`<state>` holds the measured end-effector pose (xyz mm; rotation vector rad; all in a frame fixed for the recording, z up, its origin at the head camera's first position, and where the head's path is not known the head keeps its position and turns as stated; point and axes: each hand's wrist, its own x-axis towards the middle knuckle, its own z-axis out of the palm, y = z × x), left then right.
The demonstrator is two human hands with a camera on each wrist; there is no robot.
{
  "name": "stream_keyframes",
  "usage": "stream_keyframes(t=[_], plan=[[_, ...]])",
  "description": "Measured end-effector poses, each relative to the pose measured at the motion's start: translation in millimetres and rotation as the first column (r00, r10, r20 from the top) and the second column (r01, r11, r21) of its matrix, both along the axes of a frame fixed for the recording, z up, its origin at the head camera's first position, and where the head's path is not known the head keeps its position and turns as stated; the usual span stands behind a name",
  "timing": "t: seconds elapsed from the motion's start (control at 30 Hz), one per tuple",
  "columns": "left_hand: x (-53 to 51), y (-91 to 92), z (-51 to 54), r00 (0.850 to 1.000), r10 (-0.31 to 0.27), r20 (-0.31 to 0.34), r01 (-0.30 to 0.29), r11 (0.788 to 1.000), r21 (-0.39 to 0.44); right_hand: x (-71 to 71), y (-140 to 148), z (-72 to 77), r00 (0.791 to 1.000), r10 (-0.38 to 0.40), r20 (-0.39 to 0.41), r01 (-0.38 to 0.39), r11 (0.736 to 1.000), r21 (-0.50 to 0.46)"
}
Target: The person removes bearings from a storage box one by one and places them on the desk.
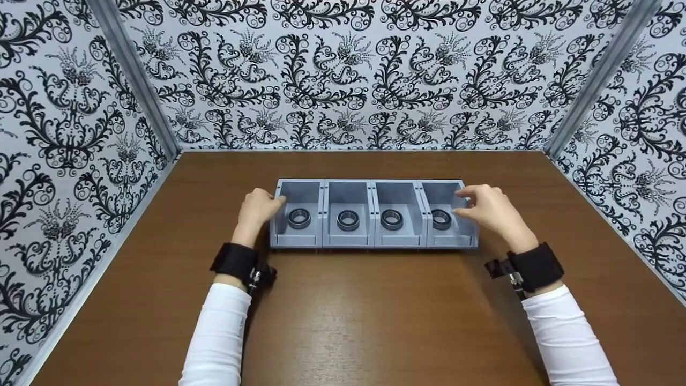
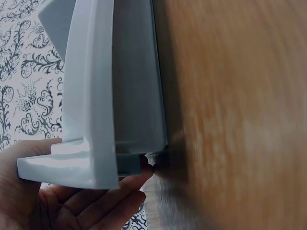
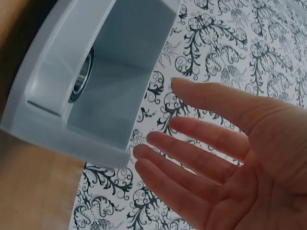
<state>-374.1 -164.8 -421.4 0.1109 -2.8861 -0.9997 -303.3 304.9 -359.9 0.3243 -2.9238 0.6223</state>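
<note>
A row of joined grey plastic bins stands on the table, one ring-shaped bearing in each compartment. From left to right lie the first bearing, the second, the third and the last. My left hand grips the leftmost bin's side wall, thumb over its rim. In the left wrist view the fingers lie along the bin's outer side. Beside the rightmost bin hovers my right hand, thumb and fingers spread. The right wrist view shows it apart from the bin wall, holding nothing.
The brown wooden table extends around the bins. Black-and-white patterned panels enclose it at the back and both sides, with grey metal posts at the corners. Black straps with small cameras circle both wrists.
</note>
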Motion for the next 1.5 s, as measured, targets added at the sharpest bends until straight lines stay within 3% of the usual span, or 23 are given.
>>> stream_keyframes(t=[0.4, 0.97, 1.5], plan=[[-0.2, -0.5, 0.6, 1.000, -0.003, 0.014, 0.003, 1.000, 0.002, -5.6, -16, -9.3, 0.994, 0.042, 0.100, -0.047, 0.998, 0.050], [-0.2, 1.3, 2.0, 0.999, -0.012, 0.036, 0.012, 1.000, 0.001, -27.3, -26, -33.8, 0.983, 0.145, 0.109, -0.159, 0.977, 0.140], [-1.5, 0.3, 0.1, 1.000, 0.000, 0.025, 0.000, 1.000, 0.005, -37.0, -30, -39.5, 0.974, 0.127, 0.188, -0.165, 0.965, 0.203]])
